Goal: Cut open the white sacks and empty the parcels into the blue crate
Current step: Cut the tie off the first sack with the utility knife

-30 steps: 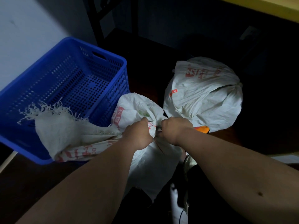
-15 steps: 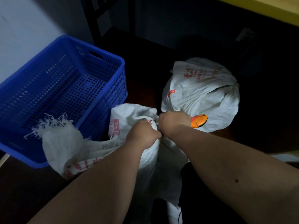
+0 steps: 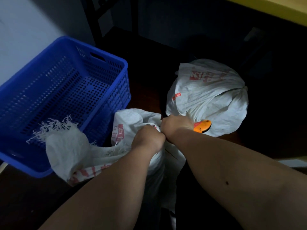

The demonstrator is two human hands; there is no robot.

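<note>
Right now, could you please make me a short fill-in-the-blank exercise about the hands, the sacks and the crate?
1. The right hand holds a cutter whose handle is ____ in colour.
2. The left hand grips the gathered neck of the near ____.
3. The blue crate holds ____ parcels so far.
4. The far sack is still ____ shut.

Missing words: orange; sack; no; tied

We are looking down at a dark floor (image 3: 149,52) lying mostly in shadow. A pale wall (image 3: 33,25) is catching dim light at upper left, a dark frame (image 3: 99,19) is standing beside it, and a yellow surface (image 3: 274,9) is crossing the upper right corner.
</note>
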